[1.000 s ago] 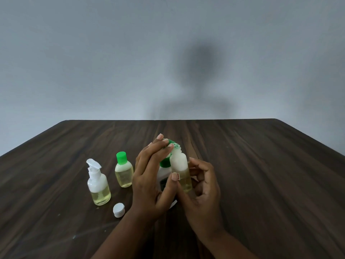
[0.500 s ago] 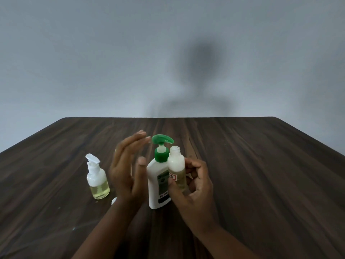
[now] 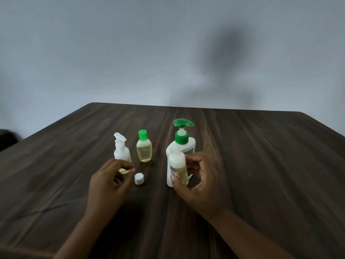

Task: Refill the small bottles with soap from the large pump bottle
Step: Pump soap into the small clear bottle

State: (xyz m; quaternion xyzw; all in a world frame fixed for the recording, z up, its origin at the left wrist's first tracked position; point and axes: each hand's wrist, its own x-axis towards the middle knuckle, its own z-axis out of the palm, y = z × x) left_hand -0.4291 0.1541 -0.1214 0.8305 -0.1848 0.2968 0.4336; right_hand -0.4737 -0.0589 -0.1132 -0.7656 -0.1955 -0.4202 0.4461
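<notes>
The uncapped small bottle [image 3: 177, 165] stands upright in your right hand [image 3: 197, 184], thumb and fingers wrapped round its lower half. It sits just in front of the large pump bottle [image 3: 183, 141], near the middle of the surface [image 3: 261, 165]. It looks well filled, so I judge capping comes next. Your left hand [image 3: 108, 182] hovers loosely curled and empty beside the white cap [image 3: 139, 178], left of the bottle. Pinch the cap by its rim and keep the bottle level. Steer clear of the spray bottle [image 3: 121, 152] and green-capped bottle [image 3: 144, 149] just beyond.

Left hand [image 3: 109, 182] hovers loosely curled (palm down); right hand [image 3: 199, 182] grips.
</notes>
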